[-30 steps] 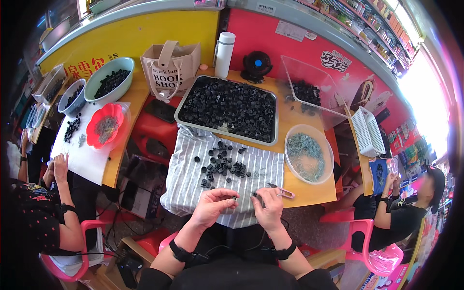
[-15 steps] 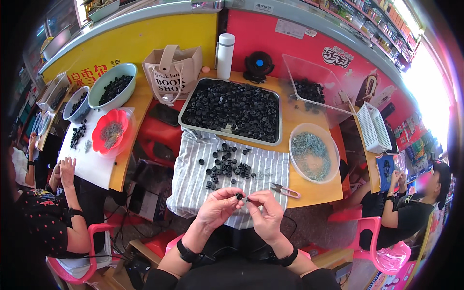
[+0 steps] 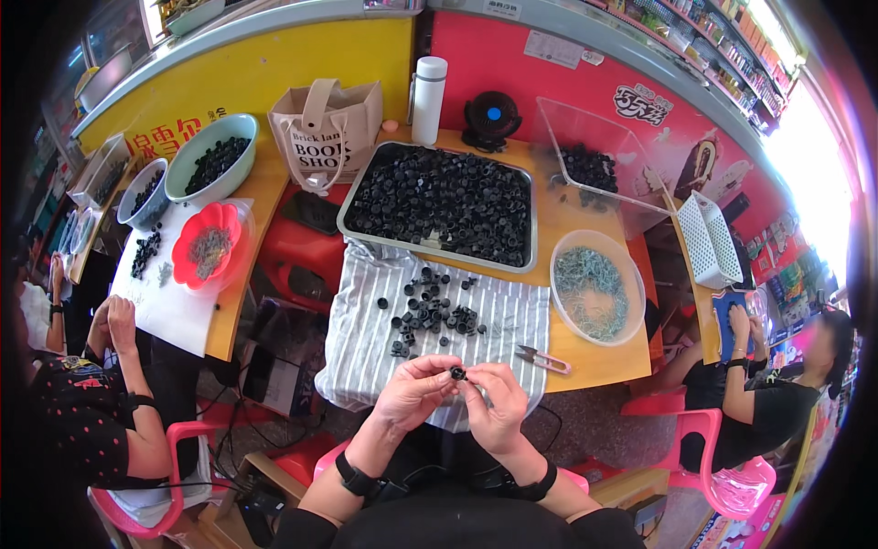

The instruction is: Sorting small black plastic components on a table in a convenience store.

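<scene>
My left hand (image 3: 409, 395) pinches a small round black plastic cap (image 3: 457, 373) between thumb and fingertips, its hollow side showing. From the other side my right hand (image 3: 497, 408) meets it, fingertips pressed together at the cap's edge; what they grip is too small to make out. Just beyond my hands, loose black caps (image 3: 430, 309) lie on a grey-and-white striped cloth (image 3: 357, 352). A few thin pieces, perhaps small springs or wires, are scattered near them. Thread snips (image 3: 543, 359) with a pink handle rest at the cloth's right edge.
Behind the cloth stands a metal tray (image 3: 439, 249) heaped with black caps. A round tub (image 3: 631, 316) of thin wiry pieces and a clear bin (image 3: 599, 123) are on the right. A bottle (image 3: 428, 101), fan (image 3: 492, 119) and tote bag (image 3: 325, 133) stand behind. People sit on both sides.
My right hand has moved left, bringing its fingertips from a small gap up against the cap in my left hand. The cap's hollow side shows more now.
</scene>
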`<state>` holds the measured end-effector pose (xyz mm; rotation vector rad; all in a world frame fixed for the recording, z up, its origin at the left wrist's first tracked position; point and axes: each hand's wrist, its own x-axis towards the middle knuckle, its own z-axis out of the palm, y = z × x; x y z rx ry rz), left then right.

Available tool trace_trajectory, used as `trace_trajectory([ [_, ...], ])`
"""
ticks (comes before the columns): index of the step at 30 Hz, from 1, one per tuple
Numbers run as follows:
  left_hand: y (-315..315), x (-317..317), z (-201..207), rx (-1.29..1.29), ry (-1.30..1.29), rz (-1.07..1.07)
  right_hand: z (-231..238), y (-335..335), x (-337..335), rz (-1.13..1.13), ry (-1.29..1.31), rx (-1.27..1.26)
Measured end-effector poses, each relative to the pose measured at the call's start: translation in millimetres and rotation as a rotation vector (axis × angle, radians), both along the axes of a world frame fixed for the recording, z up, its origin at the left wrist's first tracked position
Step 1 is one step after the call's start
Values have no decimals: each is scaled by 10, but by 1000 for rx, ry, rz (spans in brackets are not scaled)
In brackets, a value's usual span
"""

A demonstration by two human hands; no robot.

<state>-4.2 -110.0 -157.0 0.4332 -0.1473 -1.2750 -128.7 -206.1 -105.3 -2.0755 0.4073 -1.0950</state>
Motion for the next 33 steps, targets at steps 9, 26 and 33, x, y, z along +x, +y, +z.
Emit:
trace_trajectory([
  [9, 6, -2, -14, -6, -37, -2, 3, 9, 21, -7, -12, -53],
  [26, 8, -10, -35, -13, -53, -8, -73, 7, -2, -7, -25, -140],
  [33, 14, -20, -44, -5, -75, 4, -47, -10, -1, 12, -13, -228],
])
